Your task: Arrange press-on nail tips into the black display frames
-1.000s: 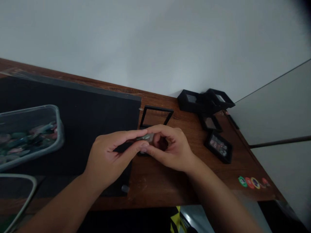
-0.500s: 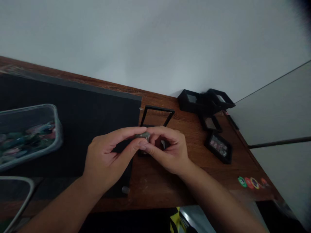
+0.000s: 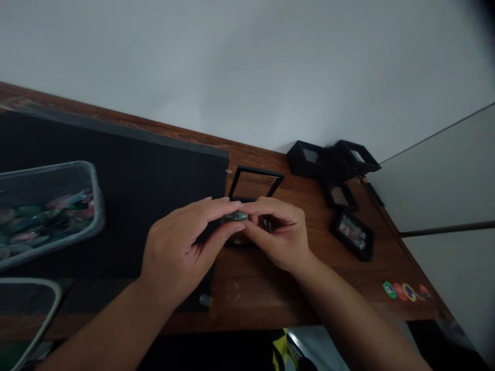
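1. Left hand (image 3: 181,247) and right hand (image 3: 280,232): thumb and fingers of each are pinched nearly together on a smooth greenish stone (image 3: 235,216), which lies lengthwise between both sets of fingertips, raised above the table (image 3: 266,299).
2. Black display frame (image 3: 261,171): its windowed upper part stands tilted up just behind the fingertips. The lower part is mostly screened by the hands, so its contents cannot be made out.
3. Black mat (image 3: 166,175): spread over the left of the table, its right edge passing beneath the left hand and near the frame.
4. Clear tub (image 3: 99,206): on the mat, left of the left hand and well apart from it, cut off by the picture's edge; within are loose stones (image 3: 34,221), green, pink and dark.
5. Pale curved rim (image 3: 56,288): at lower left, beside the left forearm; the object it belongs to is only partly in view.
6. Black boxes (image 3: 301,165): grouped at the right rear, against the wall (image 3: 154,62); nearest the person lies a windowed case (image 3: 353,232) showing pinkish and clear pieces.
7. Round coloured discs (image 3: 400,291): in a row near the table's right end, beyond the right forearm.
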`<action>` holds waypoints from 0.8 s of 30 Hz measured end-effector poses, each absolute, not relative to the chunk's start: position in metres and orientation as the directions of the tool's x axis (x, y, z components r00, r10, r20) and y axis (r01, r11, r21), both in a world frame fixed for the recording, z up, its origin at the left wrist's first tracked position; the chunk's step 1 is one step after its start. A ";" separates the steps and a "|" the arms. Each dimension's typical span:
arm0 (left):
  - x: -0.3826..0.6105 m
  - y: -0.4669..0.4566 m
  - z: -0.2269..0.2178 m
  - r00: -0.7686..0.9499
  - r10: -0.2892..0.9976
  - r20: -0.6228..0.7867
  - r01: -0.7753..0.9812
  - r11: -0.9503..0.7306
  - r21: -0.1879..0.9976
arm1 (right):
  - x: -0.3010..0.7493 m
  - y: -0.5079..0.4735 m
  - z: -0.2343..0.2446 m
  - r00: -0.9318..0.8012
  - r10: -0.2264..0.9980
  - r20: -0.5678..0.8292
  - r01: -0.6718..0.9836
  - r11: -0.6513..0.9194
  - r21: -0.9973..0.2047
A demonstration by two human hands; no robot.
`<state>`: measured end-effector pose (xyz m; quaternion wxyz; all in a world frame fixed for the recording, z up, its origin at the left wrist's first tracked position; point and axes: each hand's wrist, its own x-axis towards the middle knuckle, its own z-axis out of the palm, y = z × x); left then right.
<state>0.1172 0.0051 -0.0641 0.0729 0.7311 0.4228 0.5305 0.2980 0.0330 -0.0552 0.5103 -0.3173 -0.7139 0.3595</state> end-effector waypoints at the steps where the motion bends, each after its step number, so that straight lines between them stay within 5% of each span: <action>1: 0.118 0.006 -0.064 0.085 0.688 0.721 0.545 -0.638 0.545 | 0.298 0.033 -0.055 -0.278 0.818 0.504 0.087 0.544 -0.835; 12: 0.117 0.002 -0.061 0.061 0.699 0.713 0.511 -0.635 0.579 | 0.298 0.031 -0.054 -0.290 0.810 0.509 0.016 0.536 -0.844; 24: 0.121 0.004 -0.063 0.062 0.726 0.685 0.555 -0.595 0.581 | 0.297 0.033 -0.051 -0.288 0.827 0.483 0.145 0.537 -0.831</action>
